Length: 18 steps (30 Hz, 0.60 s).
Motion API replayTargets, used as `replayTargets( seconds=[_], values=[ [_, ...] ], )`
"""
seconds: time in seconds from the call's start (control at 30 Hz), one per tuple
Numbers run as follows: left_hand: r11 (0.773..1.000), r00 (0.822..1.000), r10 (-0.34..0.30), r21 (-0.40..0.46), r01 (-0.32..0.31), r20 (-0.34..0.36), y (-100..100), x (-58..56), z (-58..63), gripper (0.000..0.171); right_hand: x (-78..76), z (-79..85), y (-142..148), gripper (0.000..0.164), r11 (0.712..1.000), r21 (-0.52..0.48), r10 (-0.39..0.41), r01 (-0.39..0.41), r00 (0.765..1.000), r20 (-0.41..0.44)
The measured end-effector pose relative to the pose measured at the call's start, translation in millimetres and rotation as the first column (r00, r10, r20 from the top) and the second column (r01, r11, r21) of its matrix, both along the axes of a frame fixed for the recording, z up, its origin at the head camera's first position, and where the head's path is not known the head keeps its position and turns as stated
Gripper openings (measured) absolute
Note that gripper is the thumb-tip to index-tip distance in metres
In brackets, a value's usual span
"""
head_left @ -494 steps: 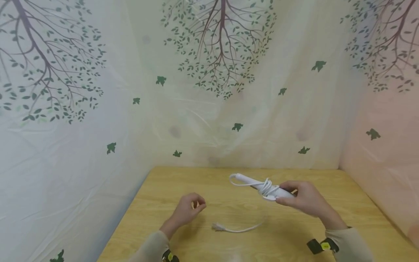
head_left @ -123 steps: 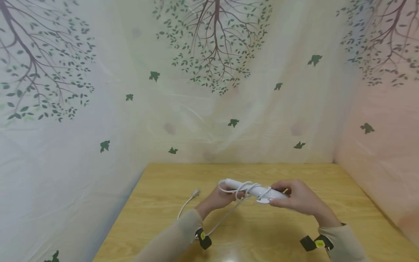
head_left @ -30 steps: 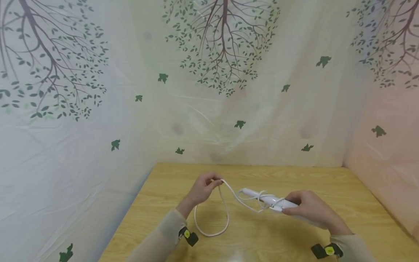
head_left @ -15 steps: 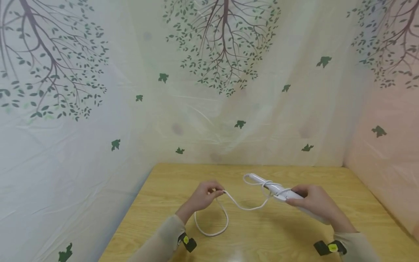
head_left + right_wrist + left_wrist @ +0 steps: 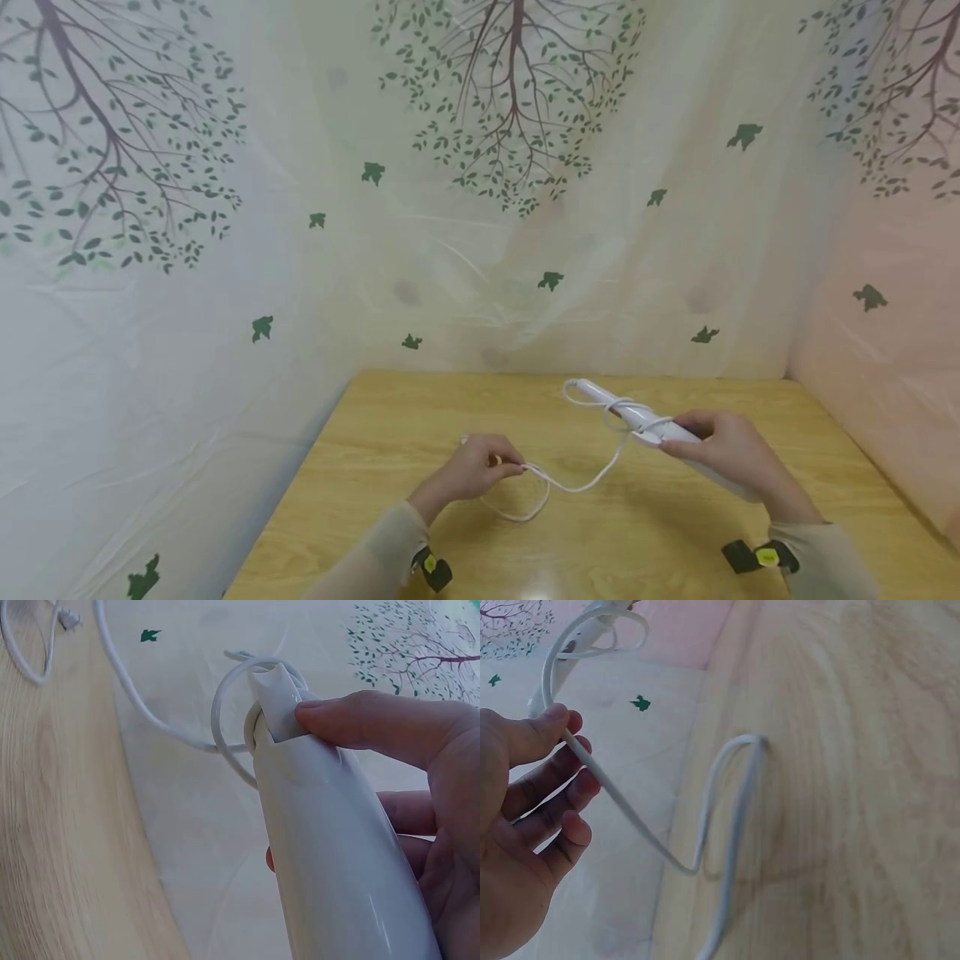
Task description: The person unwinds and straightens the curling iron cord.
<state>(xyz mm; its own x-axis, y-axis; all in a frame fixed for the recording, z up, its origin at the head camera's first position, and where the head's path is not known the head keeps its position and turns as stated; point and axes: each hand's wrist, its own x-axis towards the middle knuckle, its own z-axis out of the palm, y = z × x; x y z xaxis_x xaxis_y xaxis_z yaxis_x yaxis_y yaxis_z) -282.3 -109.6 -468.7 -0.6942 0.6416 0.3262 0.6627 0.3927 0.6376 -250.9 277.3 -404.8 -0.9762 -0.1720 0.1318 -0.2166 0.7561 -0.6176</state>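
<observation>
My right hand (image 5: pixel 738 454) grips a white wand-shaped appliance that looks like a curling iron (image 5: pixel 677 431), tilted up to the left above the table. In the right wrist view the thumb rests on a small tab partway along its smooth body (image 5: pixel 330 847). Loose turns of white power cord (image 5: pixel 577 490) wrap the slimmer end. Thumb and fingertips of my left hand (image 5: pixel 476 467) pinch the cord's free length, which sags between the hands. Beyond the left fingers the cord loops down close over the table; its plug (image 5: pixel 70 619) shows in the right wrist view.
The wooden table (image 5: pixel 405 400) reaches back to a pale hanging sheet (image 5: pixel 480 250) printed with trees and green birds. Similar sheets stand along the left and right sides. Dark camera straps sit on both wrists over light sleeves.
Earlier the cord was wound tightly and the left hand was empty; now a long stretch hangs free in it. Over the last second the left hand lowered while the right lifted the curling iron.
</observation>
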Motion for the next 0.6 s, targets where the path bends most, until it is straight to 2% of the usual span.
replayTargets(
  seconds=[0.33,0.6],
  values=[
    [0.983,0.985,-0.139,-0.132,0.125,-0.104,21,7.0,-22.2,0.008,2.7,8.8,-4,0.056,1.000,-0.008,0.000,0.000,0.999,-0.042],
    [0.965,0.976,-0.150,-0.239,0.110,-0.156,36,10.0,-35.9,0.007,8.9,15.1,-7,0.052,0.999,-0.028,0.027,-0.029,0.997,-0.068]
  ],
)
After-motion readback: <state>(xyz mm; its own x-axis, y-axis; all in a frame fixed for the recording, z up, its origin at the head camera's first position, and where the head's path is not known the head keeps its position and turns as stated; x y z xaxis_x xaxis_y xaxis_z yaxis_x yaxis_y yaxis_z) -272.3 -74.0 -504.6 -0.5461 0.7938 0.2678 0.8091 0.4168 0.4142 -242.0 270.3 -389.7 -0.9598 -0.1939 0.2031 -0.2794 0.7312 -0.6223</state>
